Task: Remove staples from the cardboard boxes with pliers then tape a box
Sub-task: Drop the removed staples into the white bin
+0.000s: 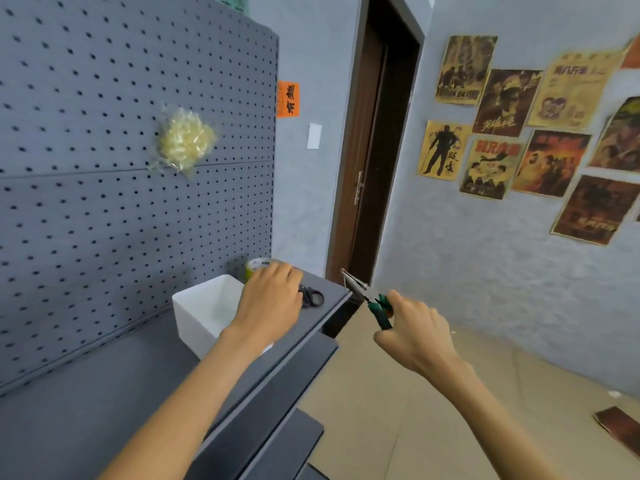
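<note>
Grey powder-coated metal makes up the shelf [104,393] in the head view, a flat matte slab with a folded front lip, backed by a pegboard [121,202] punched with even rows of small dark holes. A crinkled clear bag of pale yellow bits [185,140] hangs on that board.

On the shelf stands a white box [204,306], open-topped, square-cornered and smooth-walled. Beyond it, near the shelf's far end, sits a roll of tape [258,266] with a greenish side and pale printed top. The left hand [273,299] reaches over the box toward this roll, palm down; its fingertips are curled over the roll's near edge, but whether they actually pinch it I cannot tell. Just right of that hand lie black scissors [311,296], their looped handles resting on the metal.

The right hand [412,327] is out past the shelf edge, above the beige tiled floor [398,427]. Its grip is wrapped round the green rubbery handles of the pliers [370,296], whose slim steel nose points up and left, the tips pressed together near the shelf corner.

Behind, a rough plastered wall [467,271] carries glossy aged-looking posters [519,133], beside a dark wooden door [374,150]. No cardboard box is identifiable, though a brown flat piece [620,424] lies on the floor at lower right.
</note>
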The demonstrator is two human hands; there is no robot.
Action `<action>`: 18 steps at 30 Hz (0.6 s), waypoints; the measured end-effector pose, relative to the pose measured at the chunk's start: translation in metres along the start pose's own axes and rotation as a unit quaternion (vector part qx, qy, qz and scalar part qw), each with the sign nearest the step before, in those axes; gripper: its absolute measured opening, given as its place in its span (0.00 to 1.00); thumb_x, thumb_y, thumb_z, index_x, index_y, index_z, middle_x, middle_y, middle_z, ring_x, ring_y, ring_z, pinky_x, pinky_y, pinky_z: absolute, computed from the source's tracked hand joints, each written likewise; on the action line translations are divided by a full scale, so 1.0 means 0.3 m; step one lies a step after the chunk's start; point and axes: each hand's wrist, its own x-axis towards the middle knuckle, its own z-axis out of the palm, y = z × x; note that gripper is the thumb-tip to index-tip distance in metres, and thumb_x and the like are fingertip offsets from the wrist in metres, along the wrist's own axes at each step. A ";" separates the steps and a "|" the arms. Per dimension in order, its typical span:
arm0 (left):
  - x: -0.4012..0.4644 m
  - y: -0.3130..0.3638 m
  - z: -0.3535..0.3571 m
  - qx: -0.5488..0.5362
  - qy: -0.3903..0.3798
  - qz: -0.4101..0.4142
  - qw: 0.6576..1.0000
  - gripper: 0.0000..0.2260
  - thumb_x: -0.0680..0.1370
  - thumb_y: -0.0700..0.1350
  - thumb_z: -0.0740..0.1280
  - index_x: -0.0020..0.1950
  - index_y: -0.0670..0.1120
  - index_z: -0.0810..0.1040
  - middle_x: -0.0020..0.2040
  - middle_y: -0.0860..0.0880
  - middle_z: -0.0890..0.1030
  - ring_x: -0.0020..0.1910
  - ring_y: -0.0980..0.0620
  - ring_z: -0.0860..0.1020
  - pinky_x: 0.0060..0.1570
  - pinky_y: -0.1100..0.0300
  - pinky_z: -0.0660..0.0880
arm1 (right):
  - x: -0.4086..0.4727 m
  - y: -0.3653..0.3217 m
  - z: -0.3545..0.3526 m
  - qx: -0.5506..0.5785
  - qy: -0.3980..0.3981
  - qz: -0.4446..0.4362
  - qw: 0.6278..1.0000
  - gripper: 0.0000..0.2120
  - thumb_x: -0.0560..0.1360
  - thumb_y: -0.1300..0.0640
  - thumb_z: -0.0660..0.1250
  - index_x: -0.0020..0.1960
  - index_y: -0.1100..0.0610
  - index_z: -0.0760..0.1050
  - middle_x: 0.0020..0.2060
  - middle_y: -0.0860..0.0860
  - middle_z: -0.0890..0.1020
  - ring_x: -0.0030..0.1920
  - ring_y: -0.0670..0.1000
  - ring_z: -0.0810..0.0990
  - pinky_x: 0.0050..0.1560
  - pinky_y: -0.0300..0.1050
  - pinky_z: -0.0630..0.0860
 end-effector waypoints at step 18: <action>-0.202 -0.289 -0.063 0.203 -0.072 -0.243 0.946 0.09 0.66 0.42 0.74 0.45 0.45 0.80 0.41 0.50 0.81 0.39 0.48 0.78 0.35 0.56 0.75 | 0.439 -0.321 0.293 0.110 -0.138 -0.271 0.946 0.12 0.64 0.57 0.65 0.45 0.58 0.68 0.31 0.52 0.72 0.34 0.58 0.71 0.37 0.46 0.70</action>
